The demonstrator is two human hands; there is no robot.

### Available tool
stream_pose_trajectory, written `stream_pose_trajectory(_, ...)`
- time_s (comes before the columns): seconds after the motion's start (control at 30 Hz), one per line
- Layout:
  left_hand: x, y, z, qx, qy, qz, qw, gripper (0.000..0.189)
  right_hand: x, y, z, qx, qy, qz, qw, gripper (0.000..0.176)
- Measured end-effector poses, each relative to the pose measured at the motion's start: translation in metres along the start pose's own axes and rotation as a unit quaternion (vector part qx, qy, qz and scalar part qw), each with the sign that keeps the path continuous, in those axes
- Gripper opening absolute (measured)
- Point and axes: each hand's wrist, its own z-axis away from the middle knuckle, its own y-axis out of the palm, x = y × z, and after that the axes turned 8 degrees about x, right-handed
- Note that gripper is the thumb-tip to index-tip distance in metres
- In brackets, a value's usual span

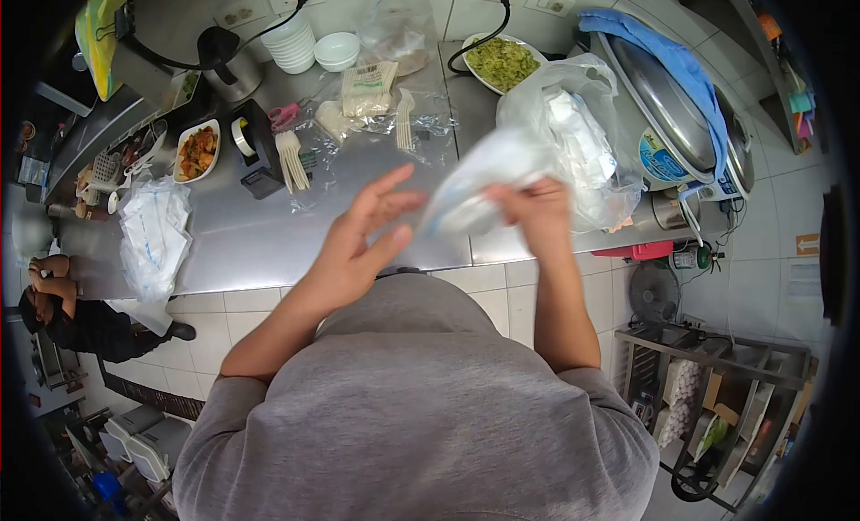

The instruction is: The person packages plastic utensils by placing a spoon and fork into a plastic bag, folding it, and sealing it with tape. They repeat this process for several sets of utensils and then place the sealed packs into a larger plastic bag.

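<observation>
My right hand (537,212) is closed on the lower right part of a white plastic bag (475,185) with faint blue marks, smeared by motion. My left hand (372,234) is held just left of the bag, fingers spread; it holds nothing. Both hands are above the front part of the steel counter (340,185). Behind my right hand, a clear plastic sack (573,100) holds more crumpled white plastic (578,140). To the far left, a stack of similar flat white bags (154,239) lies at the counter's front edge.
Wooden cutlery (291,161), pink-handled scissors (284,116), a tape dispenser (258,154) and a dish of reddish food (197,152) are on the left. Behind are white bowls (288,46) and a plate of chopped greens (502,64). A large lidded cooker (658,100) stands right. Another person (98,319) is far left.
</observation>
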Motion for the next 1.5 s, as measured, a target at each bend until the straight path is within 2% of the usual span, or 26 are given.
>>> stream_pose_trajectory(0.03,-0.018,0.006,-0.001,0.011,0.111,-0.058,0.992,0.056,0.004,-0.023,-0.002,-0.110,0.002,-0.033,0.993,0.016)
stream_pose_trajectory(0.07,-0.040,0.004,0.002,0.084,0.161,-0.052,0.982,0.061,0.005,-0.041,-0.009,-0.195,-0.052,-0.107,0.974,0.015)
stream_pose_trajectory(0.1,-0.055,0.002,0.007,0.156,0.209,-0.045,0.964,0.067,-0.012,-0.071,-0.014,-0.216,-0.057,-0.150,0.963,0.022)
stream_pose_trajectory(0.13,-0.058,0.030,0.000,0.166,0.356,0.129,0.911,0.067,-0.028,-0.090,-0.021,-0.265,0.002,-0.203,0.943,0.041)
stream_pose_trajectory(0.17,-0.078,0.036,0.003,0.283,0.332,0.236,0.868,0.053,-0.033,-0.088,-0.020,-0.259,0.011,-0.202,0.944,0.041)
stream_pose_trajectory(0.23,-0.117,0.052,0.045,0.148,0.251,0.121,0.949,0.045,-0.040,-0.080,-0.015,-0.117,0.114,-0.251,0.954,0.055)
stream_pose_trajectory(0.37,-0.116,0.071,0.045,0.109,0.307,0.171,0.930,0.043,-0.064,-0.033,-0.014,0.011,0.155,-0.198,0.968,0.056)
stream_pose_trajectory(0.57,-0.109,0.069,0.044,0.071,0.347,0.194,0.915,0.041,-0.071,0.021,-0.025,0.104,0.174,-0.131,0.971,0.050)
stream_pose_trajectory(0.7,-0.107,0.049,0.043,0.070,0.395,0.201,0.894,0.040,-0.080,0.041,-0.037,0.126,0.192,-0.117,0.966,0.047)
stream_pose_trajectory(0.77,-0.106,0.034,0.042,0.078,0.432,0.206,0.874,0.040,-0.081,0.053,-0.042,0.136,0.210,-0.103,0.963,0.044)
stream_pose_trajectory(0.87,-0.086,-0.012,0.023,0.108,0.538,0.199,0.812,0.040,-0.079,0.075,-0.047,0.153,0.209,-0.095,0.961,0.044)
stream_pose_trajectory(0.9,-0.071,-0.034,0.019,0.106,0.538,0.166,0.820,0.040,-0.084,0.081,-0.049,0.148,0.212,-0.091,0.962,0.043)
stream_pose_trajectory(0.93,-0.054,-0.061,0.019,0.077,0.507,0.106,0.852,0.040,-0.089,0.085,-0.049,0.158,0.219,-0.130,0.954,0.042)
stream_pose_trajectory(0.97,-0.038,-0.098,0.048,0.003,0.256,-0.109,0.961,0.021,-0.089,0.095,-0.053,0.144,0.228,-0.051,0.962,0.040)
stream_pose_trajectory(1.0,-0.010,-0.127,0.057,-0.106,0.136,-0.231,0.958,0.019,-0.087,0.101,-0.053,0.152,0.224,-0.072,0.960,0.039)
stream_pose_trajectory(1.07,0.070,-0.226,0.088,-0.317,0.032,-0.460,0.829,0.014,-0.087,0.112,-0.054,0.145,0.235,-0.066,0.959,0.037)
stream_pose_trajectory(1.1,0.102,-0.284,0.114,-0.438,-0.046,-0.384,0.812,0.017,-0.088,0.118,-0.053,0.150,0.229,-0.071,0.959,0.037)
stream_pose_trajectory(1.13,0.122,-0.337,0.147,-0.515,-0.086,-0.377,0.765,0.024,-0.090,0.122,-0.054,0.148,0.240,-0.066,0.957,0.035)
stream_pose_trajectory(1.17,0.138,-0.383,0.186,-0.512,-0.154,-0.543,0.647,0.032,-0.090,0.127,-0.054,0.143,0.253,-0.060,0.955,0.033)
stream_pose_trajectory(1.2,0.146,-0.405,0.211,-0.525,-0.276,-0.561,0.578,0.035,-0.087,0.133,-0.052,0.143,0.251,-0.059,0.955,0.033)
stream_pose_trajectory(1.23,0.152,-0.420,0.229,-0.509,-0.393,-0.556,0.527,0.033,-0.083,0.140,-0.052,0.139,0.257,-0.053,0.955,0.032)
stream_pose_trajectory(1.27,0.161,-0.432,0.242,-0.470,-0.461,-0.568,0.494,0.024,-0.080,0.146,-0.053,0.135,0.265,-0.045,0.954,0.030)
stream_pose_trajectory(1.3,0.161,-0.440,0.248,-0.468,-0.463,-0.566,0.496,0.024,-0.079,0.151,-0.053,0.134,0.267,-0.043,0.953,0.030)
stream_pose_trajectory(1.37,0.152,-0.455,0.252,-0.427,-0.465,-0.549,0.548,0.017,-0.077,0.160,-0.052,0.141,0.263,-0.030,0.954,0.031)
stream_pose_trajectory(1.4,0.149,-0.458,0.247,-0.471,-0.381,-0.586,0.539,0.020,-0.076,0.163,-0.052,0.138,0.266,-0.028,0.954,0.031)
stream_pose_trajectory(1.5,0.102,-0.415,0.191,-0.481,-0.218,-0.554,0.643,0.029,-0.068,0.180,-0.052,0.176,0.210,0.026,0.961,0.036)
